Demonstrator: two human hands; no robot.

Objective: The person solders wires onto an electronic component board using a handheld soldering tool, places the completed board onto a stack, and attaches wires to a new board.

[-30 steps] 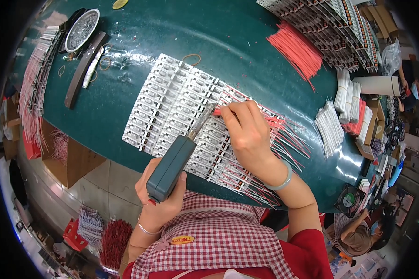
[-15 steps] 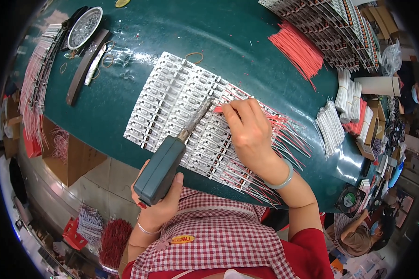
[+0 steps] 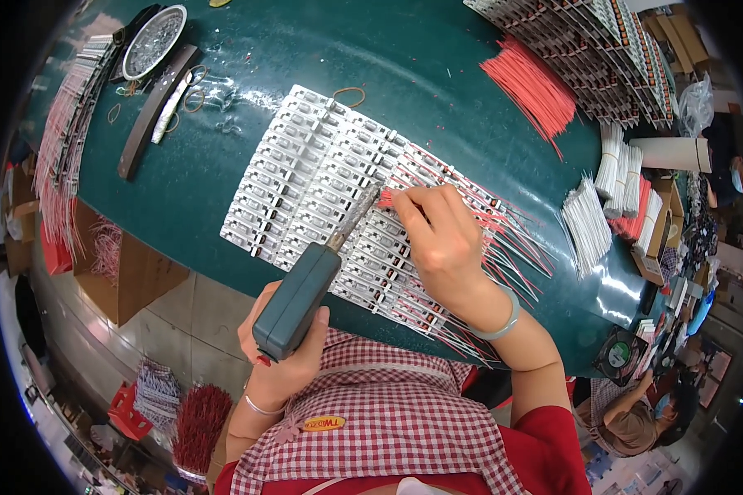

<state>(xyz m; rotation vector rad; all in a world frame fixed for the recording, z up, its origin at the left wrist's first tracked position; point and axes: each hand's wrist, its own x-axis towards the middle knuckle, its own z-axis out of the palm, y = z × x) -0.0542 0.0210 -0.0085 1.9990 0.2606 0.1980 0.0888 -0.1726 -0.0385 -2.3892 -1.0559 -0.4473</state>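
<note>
My left hand (image 3: 293, 367) is wrapped round the dark green handle of a soldering gun (image 3: 297, 299). Its metal barrel points away to the right over a panel of small white circuit boards (image 3: 293, 177). Pinched in the fingertips of my right hand (image 3: 444, 239) are short red wires (image 3: 385, 198), their ends close beside the gun's tip. Whether the tip touches them cannot be made out. Red and white wires (image 3: 512, 247) fan out from the panel's right side, partly under my right hand and wrist.
Loose red wires (image 3: 530, 95) lie at the far right beside stacked panels (image 3: 586, 58). White wire bundles (image 3: 586, 227) sit nearer. At left are a metal bowl (image 3: 154, 43), a dark curved bar (image 3: 153, 120) and wired panels (image 3: 70, 124). A small fan (image 3: 619, 353) stands at the right edge.
The soldering gun has shifted slightly right and toward me, its tip a little lower along the panel. My right hand has come slightly nearer with the red wires still pinched.
</note>
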